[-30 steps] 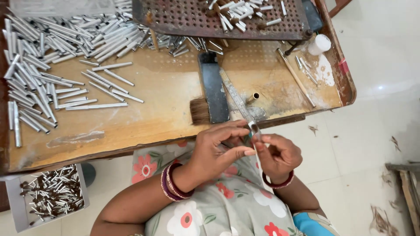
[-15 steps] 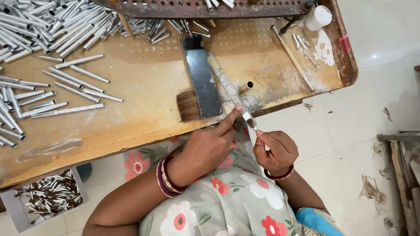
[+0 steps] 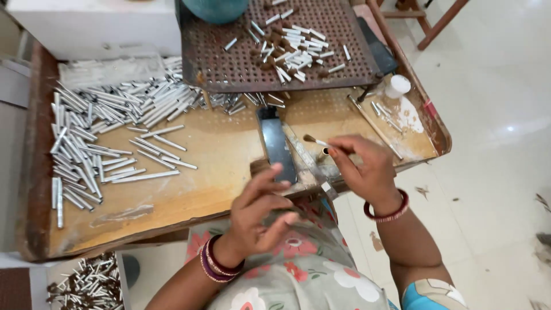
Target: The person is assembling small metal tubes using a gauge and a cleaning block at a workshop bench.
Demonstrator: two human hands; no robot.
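My right hand (image 3: 364, 166) is over the front right of the wooden worktable (image 3: 218, 143), pinching a small brush (image 3: 314, 140) whose brown bristle tip points left. The tip hovers just right of a dark upright metal block (image 3: 275, 143) and above a slanted metal strip (image 3: 307, 163). A small tube end (image 3: 326, 151) shows just below the brush. At the table's front edge, my left hand (image 3: 261, 212) has its fingers spread and holds nothing.
Several loose silver tubes (image 3: 103, 138) cover the table's left half. A rusty perforated tray (image 3: 229, 63) at the back holds more tubes and dark bits. A white cap (image 3: 397, 86) sits at the right, and a box of tubes (image 3: 86, 284) below left.
My right hand has lifted from my lap to the table with the brush. My left hand has let go of the piece and opened. The view has pulled back and up.
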